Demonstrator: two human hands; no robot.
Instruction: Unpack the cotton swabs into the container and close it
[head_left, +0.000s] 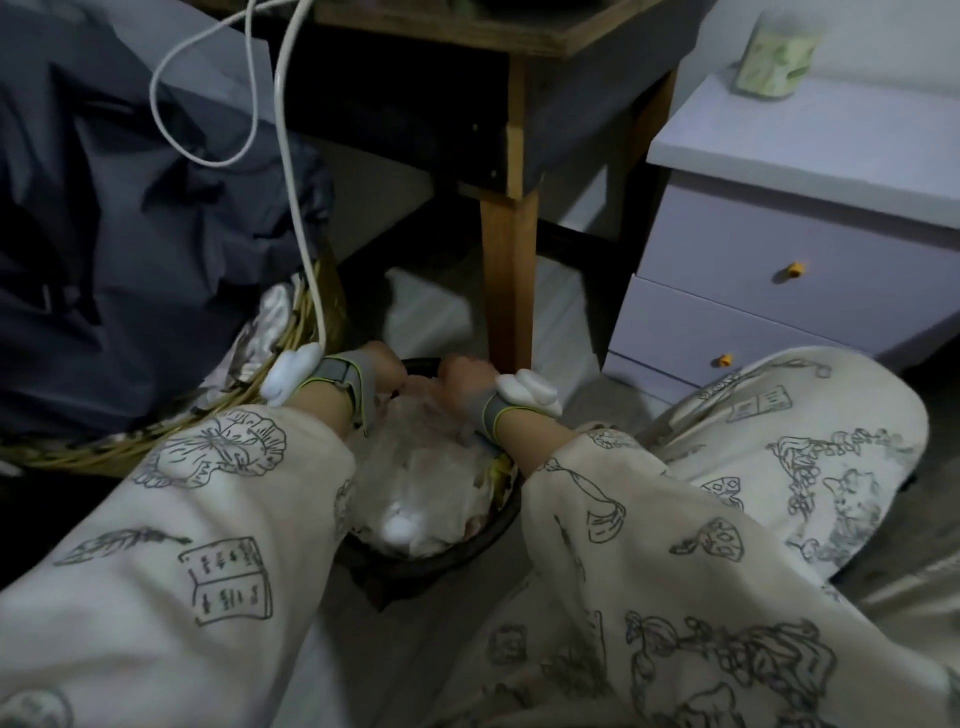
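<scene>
My left hand and my right hand are close together over the far rim of a black bin on the floor between my knees. The bin is heaped with crumpled clear plastic. My right hand is curled into the top of that plastic. The left hand's fingers point away from me and are hidden behind its back. A round green patterned container stands on the lilac nightstand at the upper right, too blurred to show its lid. No cotton swabs show.
A wooden table leg stands just behind the bin. The lilac nightstand with two drawers is at the right. At the left, a wicker basket holds dark cloth. A white cable hangs down to my left wrist.
</scene>
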